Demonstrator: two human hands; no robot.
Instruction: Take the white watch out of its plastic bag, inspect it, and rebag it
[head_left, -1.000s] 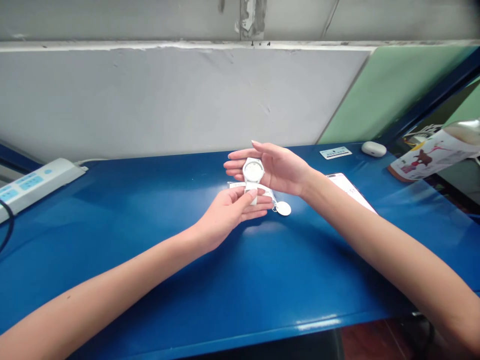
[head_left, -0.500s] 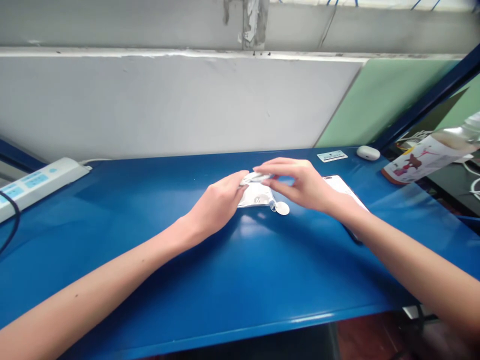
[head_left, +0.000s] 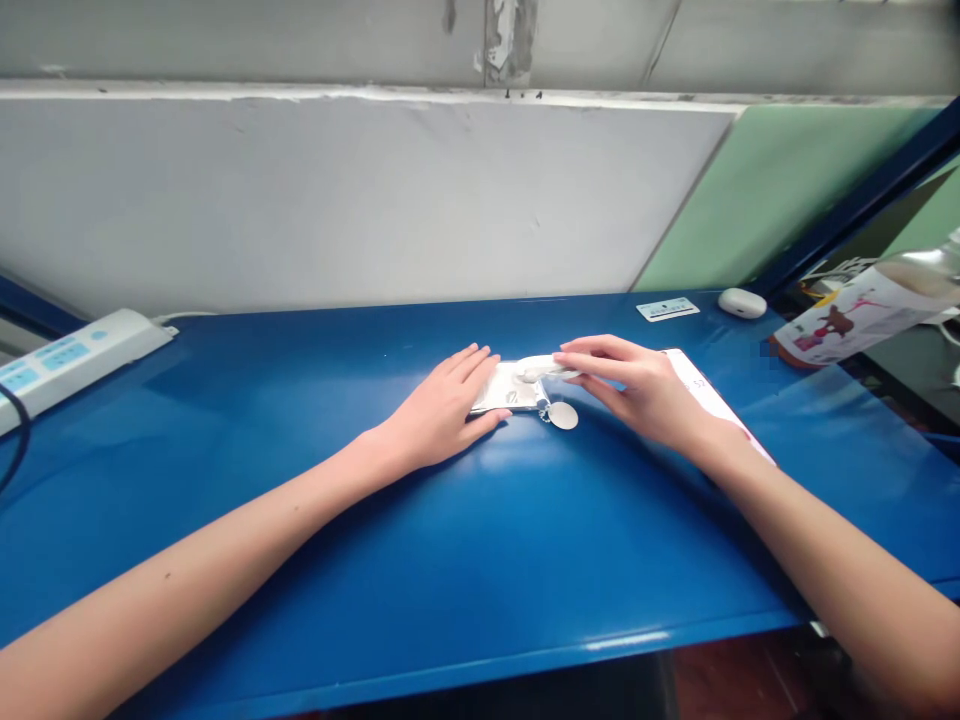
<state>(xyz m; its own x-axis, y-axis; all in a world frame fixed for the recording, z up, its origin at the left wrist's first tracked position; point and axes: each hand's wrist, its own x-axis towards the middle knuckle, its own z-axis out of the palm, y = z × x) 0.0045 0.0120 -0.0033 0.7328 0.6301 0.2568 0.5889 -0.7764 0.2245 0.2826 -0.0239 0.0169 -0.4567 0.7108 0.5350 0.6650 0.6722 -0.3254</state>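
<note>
A small white-and-silver flat pouch [head_left: 501, 390] lies on the blue table, with a bead chain and a round pale tag [head_left: 563, 416] at its right end. My left hand [head_left: 448, 405] rests over the pouch's left part, fingers stretched along the far side and thumb by the near edge. Pinched between the thumb and fingers of my right hand [head_left: 634, 382] is a white bundle that looks like a coiled cable [head_left: 541, 368]. It sits over the pouch's right end; whether it touches the pouch I cannot tell.
A phone-like white-faced slab [head_left: 716, 400] lies partly under my right wrist. Behind it are a card [head_left: 667, 309] and a white earbud case [head_left: 742, 303]. A bottle [head_left: 847, 318] leans at the right. On the left lies a power strip [head_left: 79, 358]; a wall [head_left: 360, 200] backs the table.
My left hand has let go of the white bundle and now lies flat on the pouch. My right hand has moved slightly right and down, keeping the bundle.
</note>
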